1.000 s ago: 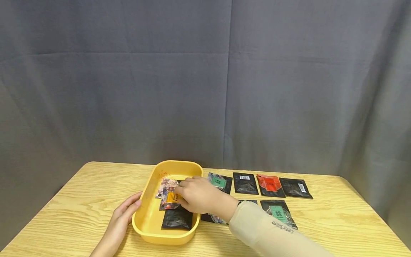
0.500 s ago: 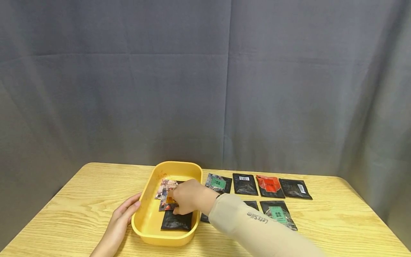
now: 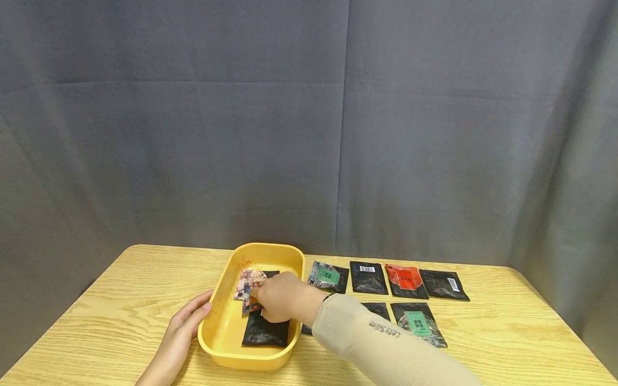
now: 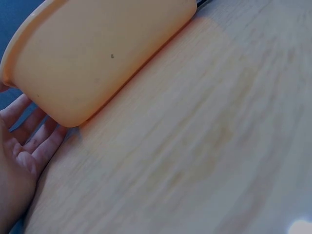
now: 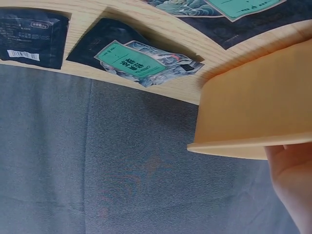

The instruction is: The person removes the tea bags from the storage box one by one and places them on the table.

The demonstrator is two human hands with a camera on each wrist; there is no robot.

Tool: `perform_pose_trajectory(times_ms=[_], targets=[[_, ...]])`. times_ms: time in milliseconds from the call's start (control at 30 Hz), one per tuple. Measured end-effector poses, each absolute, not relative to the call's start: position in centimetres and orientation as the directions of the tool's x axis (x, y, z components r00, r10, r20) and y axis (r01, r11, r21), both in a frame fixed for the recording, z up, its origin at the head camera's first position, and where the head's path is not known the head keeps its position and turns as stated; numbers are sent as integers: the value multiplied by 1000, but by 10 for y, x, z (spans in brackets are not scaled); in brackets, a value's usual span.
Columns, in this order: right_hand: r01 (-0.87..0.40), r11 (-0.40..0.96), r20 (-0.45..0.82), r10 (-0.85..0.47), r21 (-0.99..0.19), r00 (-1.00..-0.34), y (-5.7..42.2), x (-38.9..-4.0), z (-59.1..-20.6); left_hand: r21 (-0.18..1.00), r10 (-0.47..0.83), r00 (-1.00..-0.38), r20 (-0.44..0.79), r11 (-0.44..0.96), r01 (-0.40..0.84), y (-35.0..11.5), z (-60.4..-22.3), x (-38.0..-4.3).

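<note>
A yellow plastic bin [image 3: 248, 361] stands on the table with several flat packets inside. My right hand [image 3: 279, 298] reaches over its right wall and pinches a dark, patterned packet [image 3: 248, 301], mostly hidden under the fingers. In the right wrist view, the bin wall [image 5: 258, 100] hides the fingertips of that hand [image 5: 295, 178]. A black packet [image 3: 265, 332] lies nearer the front of the bin, and a pinkish patterned one [image 3: 247, 281] farther back. My left hand [image 3: 181, 327] rests against the bin's left side, thumb at the rim; its fingers [image 4: 48, 145] look extended in the left wrist view.
Right of the bin, packets lie in two rows: a green-labelled one [image 3: 328, 276], a black one with a barcode [image 3: 368, 277], a red one [image 3: 406, 280], another black one [image 3: 444, 284], and another green-labelled one [image 3: 419, 323]. A grey curtain [image 3: 309, 128] hangs behind the table.
My right hand has moved slightly left and down inside the bin and now covers the patterned packet's orange label. That packet has shifted slightly. My left hand stays at the bin's side.
</note>
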State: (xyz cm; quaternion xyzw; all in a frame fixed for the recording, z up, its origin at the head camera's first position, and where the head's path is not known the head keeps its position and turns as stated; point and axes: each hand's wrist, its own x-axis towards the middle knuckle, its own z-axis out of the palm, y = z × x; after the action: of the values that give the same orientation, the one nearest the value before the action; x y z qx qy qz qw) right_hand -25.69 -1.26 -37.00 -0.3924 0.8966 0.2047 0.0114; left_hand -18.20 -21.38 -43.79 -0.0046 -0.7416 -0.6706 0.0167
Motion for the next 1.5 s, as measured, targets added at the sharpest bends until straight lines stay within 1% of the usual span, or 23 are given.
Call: perform_pose_trajectory(times_ms=[133,267,400,500,833,967,1167,1300,1500], targets=[[-700,605,-139,-710,380,-690,-12,-256,-371,995,-11,-999,41,91,40,-214,-439,-181],[-684,600,-59,-732,415,-679,-10,-257,-371,995,-10,-999,44,93,43,-213,-439,-182],[-671,589,35,-762,451,-646,-7,-258,-370,995,-10,-999,31,98,30,-213,-439,-183],[-671,580,74,-779,462,-623,-5,-259,-368,994,-12,-999,32,102,30,-214,-439,-183],[-690,571,188,-813,445,-552,6,-266,-360,992,-21,-998,55,111,53,-216,-438,-183],[-705,572,234,-819,420,-525,11,-264,-355,994,-23,-998,53,101,51,-215,-438,-182],[-742,551,320,-832,381,-453,23,-254,-350,995,-21,-999,33,91,31,-214,-438,-183],[-750,540,368,-833,382,-413,32,-246,-348,994,-21,-999,31,102,28,-215,-438,-183],[-732,557,513,-793,393,-328,44,-234,-350,994,-19,-999,26,108,24,-216,-439,-183]])
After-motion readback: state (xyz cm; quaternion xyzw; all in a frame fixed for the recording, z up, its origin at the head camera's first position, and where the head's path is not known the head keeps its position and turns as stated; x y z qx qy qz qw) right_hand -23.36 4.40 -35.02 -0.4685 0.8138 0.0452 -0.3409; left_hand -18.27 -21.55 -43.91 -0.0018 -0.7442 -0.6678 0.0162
